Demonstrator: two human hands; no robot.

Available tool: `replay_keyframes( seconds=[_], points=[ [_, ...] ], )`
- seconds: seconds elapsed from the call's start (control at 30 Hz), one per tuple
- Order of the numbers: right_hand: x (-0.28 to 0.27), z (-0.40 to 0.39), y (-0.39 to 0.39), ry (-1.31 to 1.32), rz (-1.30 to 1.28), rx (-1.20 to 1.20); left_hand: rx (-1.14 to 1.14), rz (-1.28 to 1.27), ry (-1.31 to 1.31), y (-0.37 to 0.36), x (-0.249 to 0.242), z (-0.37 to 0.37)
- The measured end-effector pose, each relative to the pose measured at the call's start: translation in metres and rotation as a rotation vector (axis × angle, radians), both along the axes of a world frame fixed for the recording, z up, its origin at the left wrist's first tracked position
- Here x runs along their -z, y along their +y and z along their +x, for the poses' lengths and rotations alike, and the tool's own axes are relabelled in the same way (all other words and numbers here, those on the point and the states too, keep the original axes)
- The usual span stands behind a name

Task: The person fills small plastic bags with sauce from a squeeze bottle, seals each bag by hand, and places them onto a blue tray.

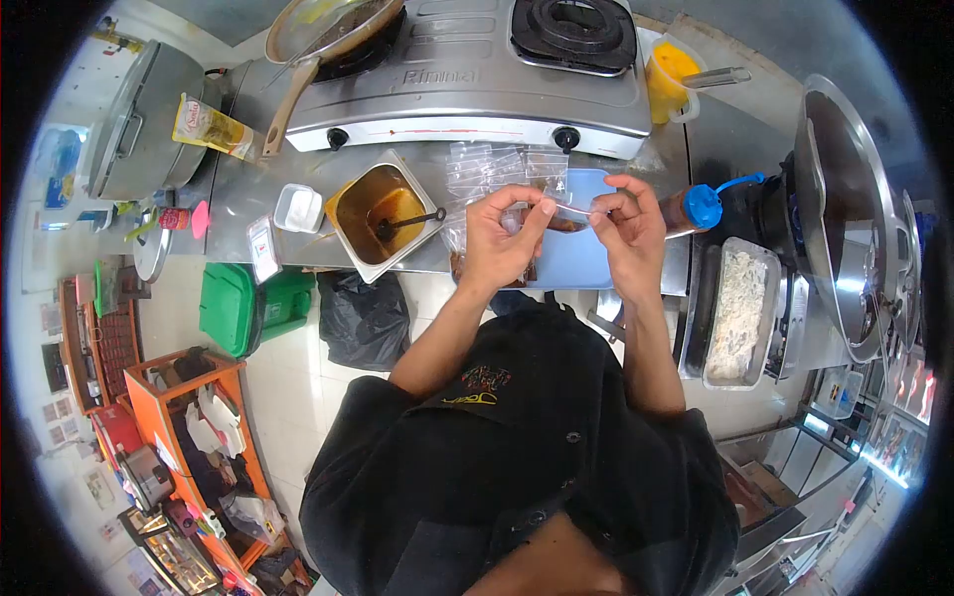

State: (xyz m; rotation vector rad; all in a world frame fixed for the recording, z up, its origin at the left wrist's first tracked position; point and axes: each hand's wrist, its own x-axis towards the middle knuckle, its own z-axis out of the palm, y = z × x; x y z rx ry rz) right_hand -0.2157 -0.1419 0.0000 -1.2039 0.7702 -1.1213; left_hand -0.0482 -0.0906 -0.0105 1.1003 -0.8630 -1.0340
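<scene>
Between my two hands, over a blue tray (574,266), a small clear plastic bag (568,217) with dark brown sauce in it is stretched by its top edge. The fingertips of my left hand (505,238) pinch one end of that edge, and my right hand (630,233) pinches the other. More clear zip bags (482,169) lie just beyond my left hand. To the left, a metal container (383,214) holds brown sauce and a black ladle (409,221).
A gas stove (467,79) with a pan (333,30) stands at the back. On the right are a blue-capped bottle (696,209), a yellow-filled jug (671,79) and a tray of white flour (740,313). Left are a white tub (298,209) and an oil pouch (217,129).
</scene>
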Motion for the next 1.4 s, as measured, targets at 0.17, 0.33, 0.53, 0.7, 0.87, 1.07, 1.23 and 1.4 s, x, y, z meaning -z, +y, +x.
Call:
replay_keyframes(
  seconds=[0.17, 0.33, 0.53, 0.7, 0.87, 1.07, 1.23, 1.4],
  points=[
    [-0.003, 0.01, 0.001, 0.025, -0.021, -0.02, 0.02, 0.089, 0.057, 0.001, 0.001, -0.001],
    [0.005, 0.017, 0.003, 0.064, 0.013, -0.059, 0.091, 0.148, -0.095, 0.002, 0.006, -0.001],
    [0.018, 0.016, -0.004, 0.14, 0.036, -0.123, 0.098, 0.182, 0.007, 0.0, 0.023, 0.002],
    [0.055, -0.01, -0.022, 0.182, 0.122, -0.152, 0.145, 0.253, 0.123, 0.005, 0.039, 0.01],
    [0.104, -0.006, -0.031, 0.234, 0.077, -0.236, 0.07, 0.352, 0.128, 0.024, 0.082, 0.012],
    [0.176, 0.03, -0.053, 0.322, -0.113, 0.02, 0.305, 0.36, 0.476, 0.082, 0.118, 0.013],
    [0.19, 0.065, -0.056, 0.425, -0.216, 0.325, 0.575, 0.416, 0.749, 0.093, 0.096, 0.015],
    [0.168, 0.066, -0.047, 0.539, -0.37, 0.408, 0.623, 0.318, 0.724, 0.092, 0.078, 0.022]
  ],
)
